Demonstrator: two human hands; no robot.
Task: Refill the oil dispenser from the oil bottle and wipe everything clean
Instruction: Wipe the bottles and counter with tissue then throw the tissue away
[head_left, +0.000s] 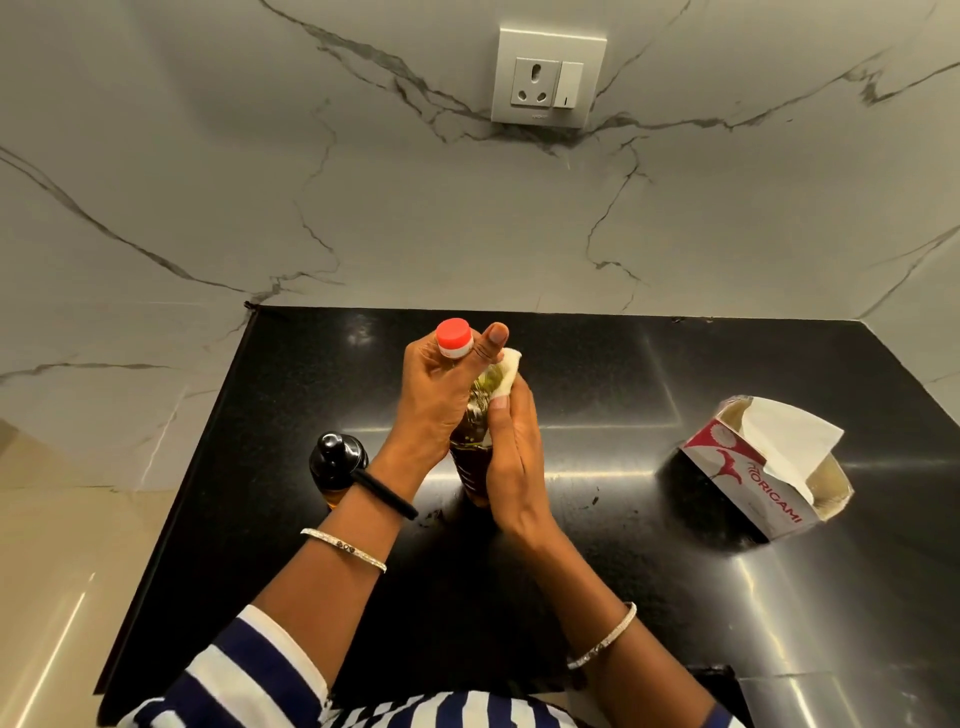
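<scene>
A white marble wall (208, 171) with grey veins fills the upper half of the frame, with one socket plate (549, 77) at top centre. Below it, a black countertop (649, 613) spreads across the lower half; its left edge runs diagonally down toward the lower left corner, and beige floor shows beyond it. The counter is bare and open at centre right and in front of my arms.

At centre frame I hold one oil bottle (470, 467) upright, its base on the counter and its red cap (454, 336) on. My left hand (439, 400) is wrapped around its neck just under the cap, fingers curled tight, thumb pointing up. My right hand (511, 457) lies along the bottle's right side, fingers nearly straight and pressed together, pinning one folded white tissue (503, 375) against the bottle's shoulder (the tissue pokes out above my fingertips).

One tissue box (748, 488) lies tilted at right of frame, well apart from my hands, a white sheet standing out of its torn top. One oil dispenser (335, 467) with a black top stands just left of my left wrist, amber oil visible at its base.

I wear one bangle on each wrist, plus a black band on the left.
</scene>
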